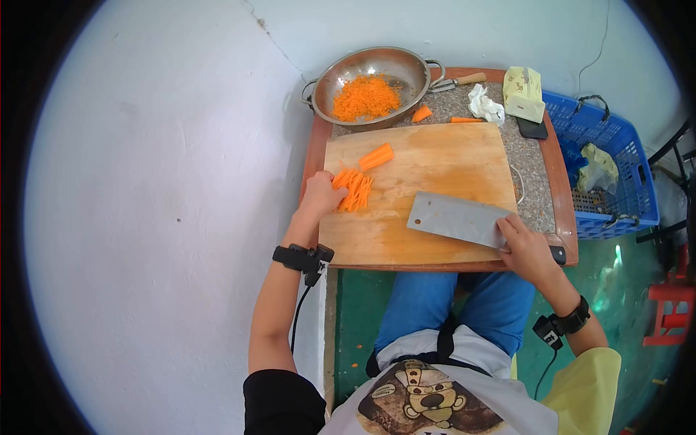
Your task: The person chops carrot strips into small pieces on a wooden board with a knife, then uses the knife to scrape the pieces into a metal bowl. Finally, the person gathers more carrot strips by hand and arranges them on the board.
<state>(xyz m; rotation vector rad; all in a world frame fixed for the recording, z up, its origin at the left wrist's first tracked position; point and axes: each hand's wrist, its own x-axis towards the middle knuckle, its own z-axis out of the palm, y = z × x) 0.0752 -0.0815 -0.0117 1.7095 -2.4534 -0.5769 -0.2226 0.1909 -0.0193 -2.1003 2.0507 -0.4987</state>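
My left hand point(322, 194) is at the left edge of the wooden cutting board point(449, 156), its fingers curled onto a pile of carrot strips point(355, 190). Just beyond the strips lies a cut piece of carrot point(376, 156). A wide-bladed cleaver point(457, 218) is in my right hand point(525, 250), near the board's front right corner. Its blade lies almost flat over the board, pointing left, and the fingers grip it where blade meets handle. The dark handle end shows past my hand.
Behind the board stands a two-handled metal pan point(337, 76) with chopped carrot. Nearby are carrot ends point(422, 113), a wooden-handled tool point(464, 80), crumpled tissue point(486, 105), a tissue pack point(523, 93) and a dark phone point(532, 128). A blue basket point(616, 225) stands right; a wall point(181, 181) borders the left.
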